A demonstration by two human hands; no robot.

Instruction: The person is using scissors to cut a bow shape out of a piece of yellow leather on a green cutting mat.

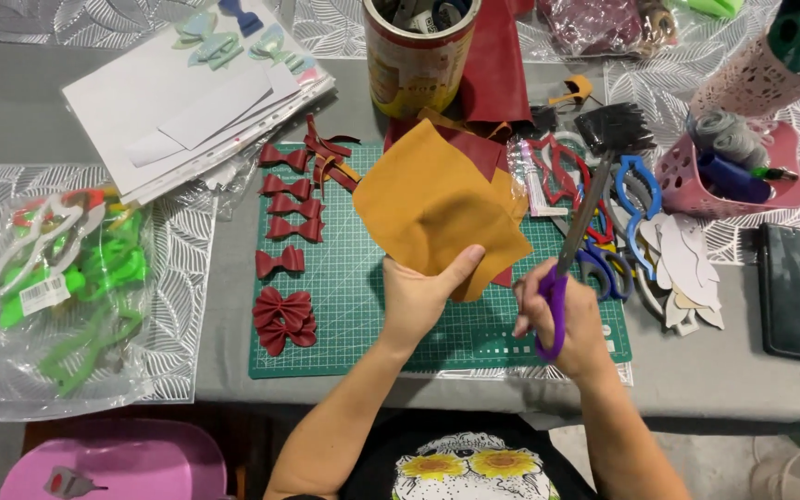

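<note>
My left hand (416, 298) pinches the lower edge of a mustard-yellow sheet of leather-like material (432, 199) and holds it up over the green cutting mat (344, 296). My right hand (567, 319) grips purple-handled scissors (574, 243), with the fingers through the loops. Their long metal blades point up and to the right, away from the yellow sheet. Several dark red bows (284, 264) lie in a column on the left part of the mat.
A tin can of tools (416, 51) stands behind the mat beside dark red material (497, 69). Papers with pale bows (201, 88) lie at back left and a bag of green plastic shapes (67, 287) at left. A pink basket (729, 167), templates and a black phone (793, 289) are right.
</note>
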